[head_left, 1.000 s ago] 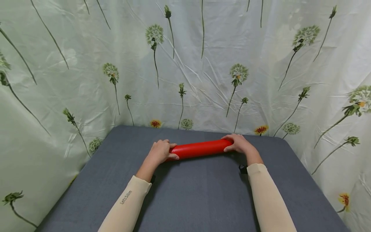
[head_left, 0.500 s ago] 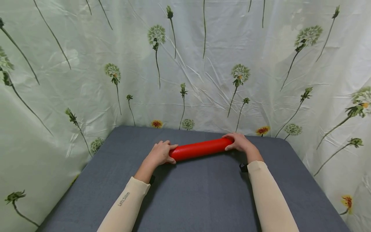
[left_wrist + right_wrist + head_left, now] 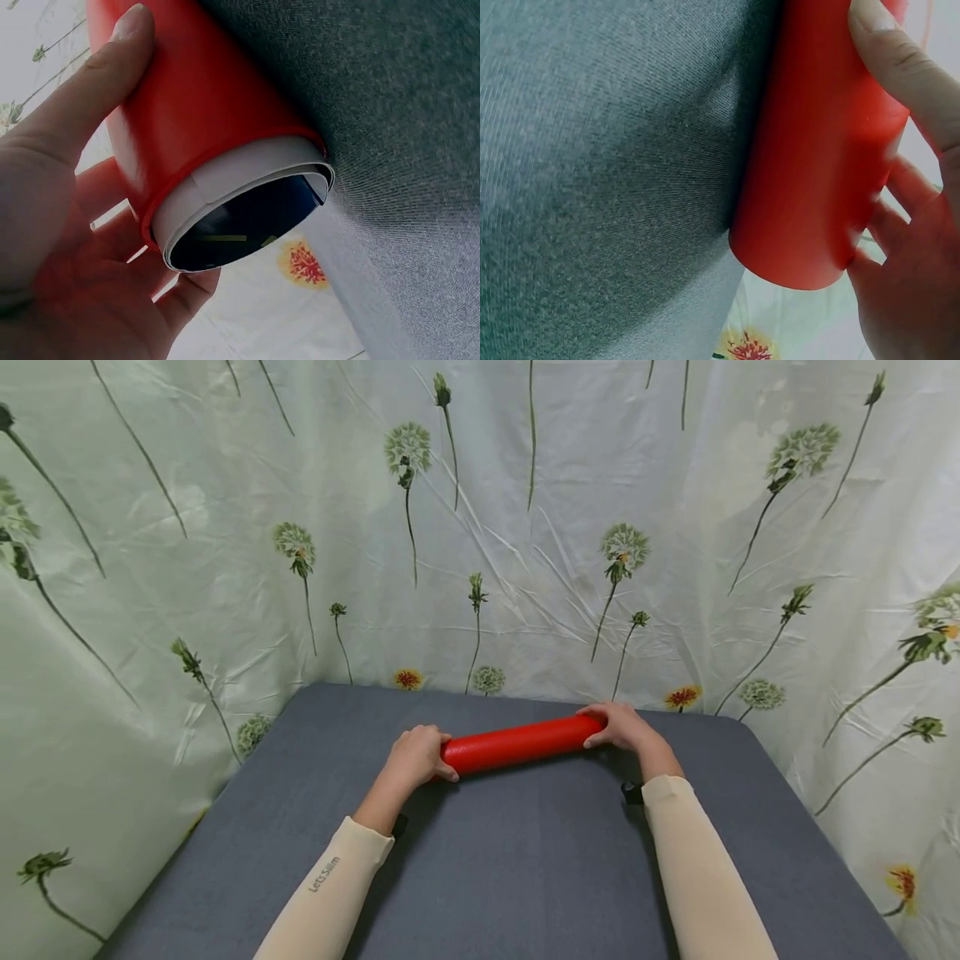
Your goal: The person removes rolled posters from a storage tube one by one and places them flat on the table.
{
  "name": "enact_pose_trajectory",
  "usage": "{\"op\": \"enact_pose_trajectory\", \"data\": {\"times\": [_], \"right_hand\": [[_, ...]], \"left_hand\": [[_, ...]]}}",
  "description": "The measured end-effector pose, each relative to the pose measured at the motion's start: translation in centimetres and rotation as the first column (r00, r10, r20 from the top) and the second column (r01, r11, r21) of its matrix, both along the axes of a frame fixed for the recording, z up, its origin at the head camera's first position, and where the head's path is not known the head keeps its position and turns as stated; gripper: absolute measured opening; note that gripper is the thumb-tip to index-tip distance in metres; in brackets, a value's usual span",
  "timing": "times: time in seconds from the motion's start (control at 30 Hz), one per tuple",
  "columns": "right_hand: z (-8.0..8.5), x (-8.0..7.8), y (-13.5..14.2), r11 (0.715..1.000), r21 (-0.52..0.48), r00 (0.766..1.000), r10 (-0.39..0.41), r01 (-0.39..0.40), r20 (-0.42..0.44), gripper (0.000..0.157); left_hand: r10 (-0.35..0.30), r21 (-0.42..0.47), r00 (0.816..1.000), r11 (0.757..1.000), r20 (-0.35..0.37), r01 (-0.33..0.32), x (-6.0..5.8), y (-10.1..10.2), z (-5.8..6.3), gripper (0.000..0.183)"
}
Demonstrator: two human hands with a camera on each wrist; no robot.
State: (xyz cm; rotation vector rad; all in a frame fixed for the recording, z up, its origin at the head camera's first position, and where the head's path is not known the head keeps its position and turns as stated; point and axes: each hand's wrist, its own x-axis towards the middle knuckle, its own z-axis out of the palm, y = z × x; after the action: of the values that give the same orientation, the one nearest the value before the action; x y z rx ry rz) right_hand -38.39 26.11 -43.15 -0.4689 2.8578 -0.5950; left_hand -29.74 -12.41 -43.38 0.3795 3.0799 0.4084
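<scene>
A long red tube (image 3: 517,748) lies slantwise on the grey table, its right end farther back than its left. My left hand (image 3: 417,753) grips it near the left end, thumb on the near side and fingers around the far side. In the left wrist view, the open end of the red tube (image 3: 202,97) shows a rolled sheet (image 3: 244,169), white outside and dark inside. My right hand (image 3: 621,730) holds the other end, thumb along the near side. The right wrist view shows that end of the red tube (image 3: 814,172) without a visible opening.
The grey cloth-covered table (image 3: 487,877) reaches back to a pale curtain (image 3: 510,527) printed with dandelions, which also hangs along both sides. A dark wrist strap piece (image 3: 632,792) shows under the right wrist.
My left hand's fingers have shifted slightly around the tube's left end, and the tube slants a little more. The right hand keeps its hold. The head view has drifted slightly.
</scene>
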Motion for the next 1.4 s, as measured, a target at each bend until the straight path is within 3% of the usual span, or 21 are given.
{"op": "enact_pose_trajectory", "data": {"times": [0.13,0.27,0.6,1.0,1.4], "right_hand": [[-0.1,0.3,-0.1,1.000,0.011,1.000,0.005,-0.005,-0.002,0.066],[-0.2,0.9,-0.1,0.998,0.044,0.997,0.054,-0.051,-0.059,0.071],[0.0,2.5,-2.0,0.996,0.033,0.985,0.085,-0.081,-0.150,0.099],[1.7,4.7,-5.9,0.994,0.027,0.966,0.109,-0.105,-0.232,0.100],[1.9,5.9,-9.1,0.988,0.045,0.955,0.156,-0.149,-0.254,0.099]], "left_hand": [[-0.004,0.001,1.000,1.000,-0.001,0.004,0.0,0.1,-0.1,0.069],[-0.009,0.000,1.000,1.000,-0.001,0.009,0.0,0.2,-0.3,0.069],[-0.030,-0.023,0.999,0.999,-0.028,0.030,-0.1,0.3,-0.4,0.069],[-0.046,-0.059,0.997,0.997,-0.063,0.043,-0.3,0.3,-0.5,0.070],[-0.048,-0.067,0.995,0.997,-0.086,0.042,-0.1,0.7,-0.5,0.076]]}}
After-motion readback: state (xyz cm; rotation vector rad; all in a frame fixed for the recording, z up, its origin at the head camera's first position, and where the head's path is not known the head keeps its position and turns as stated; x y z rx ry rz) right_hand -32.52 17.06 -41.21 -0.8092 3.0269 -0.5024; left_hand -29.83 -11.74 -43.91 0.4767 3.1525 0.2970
